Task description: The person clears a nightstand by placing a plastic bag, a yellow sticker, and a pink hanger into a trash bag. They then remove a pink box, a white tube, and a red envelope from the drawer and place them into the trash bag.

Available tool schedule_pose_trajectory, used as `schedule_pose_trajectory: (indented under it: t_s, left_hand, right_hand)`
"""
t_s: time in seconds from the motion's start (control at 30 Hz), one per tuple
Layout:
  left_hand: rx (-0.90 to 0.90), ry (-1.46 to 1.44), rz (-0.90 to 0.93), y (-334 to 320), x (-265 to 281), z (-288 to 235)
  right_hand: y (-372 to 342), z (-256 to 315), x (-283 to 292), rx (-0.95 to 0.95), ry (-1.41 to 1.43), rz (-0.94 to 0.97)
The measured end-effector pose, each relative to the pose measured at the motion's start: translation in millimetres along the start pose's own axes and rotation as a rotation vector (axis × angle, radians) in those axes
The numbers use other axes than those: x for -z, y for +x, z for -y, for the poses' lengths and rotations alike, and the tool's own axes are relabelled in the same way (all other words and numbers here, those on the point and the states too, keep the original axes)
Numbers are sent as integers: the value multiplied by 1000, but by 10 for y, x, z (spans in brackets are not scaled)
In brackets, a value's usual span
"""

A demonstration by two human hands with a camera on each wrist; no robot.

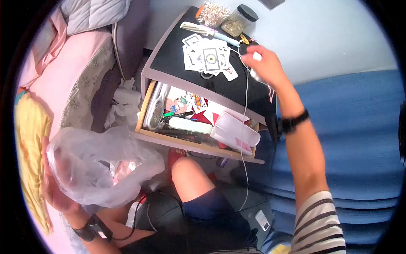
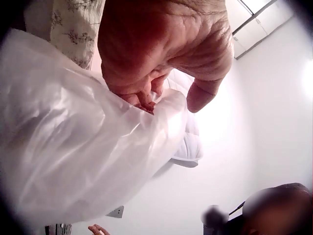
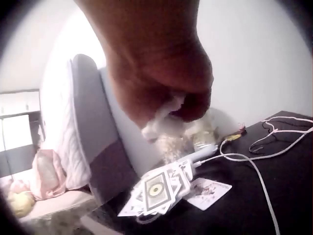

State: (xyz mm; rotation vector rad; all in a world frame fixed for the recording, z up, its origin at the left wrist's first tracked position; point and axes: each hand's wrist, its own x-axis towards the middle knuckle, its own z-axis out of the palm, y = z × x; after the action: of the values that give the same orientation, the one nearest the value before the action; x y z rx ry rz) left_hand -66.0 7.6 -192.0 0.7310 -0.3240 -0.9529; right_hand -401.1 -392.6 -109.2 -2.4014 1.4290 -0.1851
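Note:
At the left of the head view, my left hand (image 1: pixel 59 190) holds a translucent plastic bag (image 1: pixel 144 158) by its edge, and a pink and white wrapper (image 1: pixel 123 170) shows inside. The left wrist view has the fingers curled into the bag film (image 2: pixel 93 147). My right hand (image 1: pixel 267 67) is raised over the right side of the black nightstand top (image 1: pixel 169 59), gripping a crumpled white tissue-like piece (image 3: pixel 166 122). Beneath and to the left of that hand lie spread playing cards (image 1: pixel 211 59). A white cable (image 1: pixel 246 97) runs down past the hand.
A comb-like styling brush (image 1: pixel 198 28), a tub of cotton swabs (image 1: pixel 212 15) and a dark-lidded jar (image 1: pixel 239 21) stand behind the cards. The open drawer (image 1: pixel 198 144) holds a white box (image 1: pixel 234 131) and small items. A phone (image 1: pixel 262 220) lies beside the leg.

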Motion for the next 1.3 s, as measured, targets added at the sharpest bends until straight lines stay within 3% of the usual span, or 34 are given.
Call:
schedule_pose_trajectory:
  t_s: [0.03, 0.07, 0.1, 0.13, 0.17, 0.2, 0.23, 0.3, 0.4, 0.5, 0.57, 0.67, 0.77, 0.87, 1.0, 1.1, 1.2, 1.3]
  left_hand:
    - [9, 9, 5, -14, 12, -3]
    - [18, 19, 11, -38, 31, -11]
    - [27, 30, 20, -66, 51, -18]
    - [21, 30, 12, -103, 79, -21]
    - [19, 28, 4, -141, 118, -19]
    - [19, 33, 0, -165, 150, -19]
    - [19, 37, -5, -190, 183, -20]
    - [24, 68, -10, -251, 251, -58]
    - [54, 60, 0, -329, 333, -84]
    - [9, 75, -134, -465, 282, -48]
    - [32, 36, -28, -510, 487, -102]
    - [29, 52, -11, -553, 440, -95]
    - [25, 54, -36, -583, 380, -65]
    - [22, 36, -21, -593, 387, -57]
    - [5, 42, -34, -592, 321, -33]
    - [30, 21, 74, -538, 371, -40]
    - [-4, 71, -60, -501, 220, -12]
    - [38, 21, 48, -412, 223, -33]
  right_hand:
    - [-207, 11, -16, -22, 87, 0]
    - [-476, -46, -206, 80, 187, 102]
    - [-810, 102, -412, 361, -53, 166]
    - [-1220, 254, -516, 79, -189, 462]
    - [-1540, 43, -821, 201, -198, 480]
    - [-1748, 140, -948, 98, -270, 542]
    - [-1937, 29, -1164, 233, -378, 405]
    - [-2016, 22, -1376, 22, -441, 474]
    - [-2053, 36, -1412, 63, -409, 370]
    - [-2071, 69, -1474, 82, -445, 276]
    - [-2085, 124, -1509, 77, -464, 220]
    - [-2052, 24, -1542, 99, -444, 177]
    - [-2132, 115, -1493, 13, -523, 279]
    - [-2198, 60, -1521, 18, -525, 206]
    - [-2249, -42, -1613, 21, -490, 156]
    - [-2240, -91, -1637, 9, -442, 128]
    - [-2238, -91, -1632, 21, -373, 122]
    - [-2223, -39, -1517, -4, -203, 104]
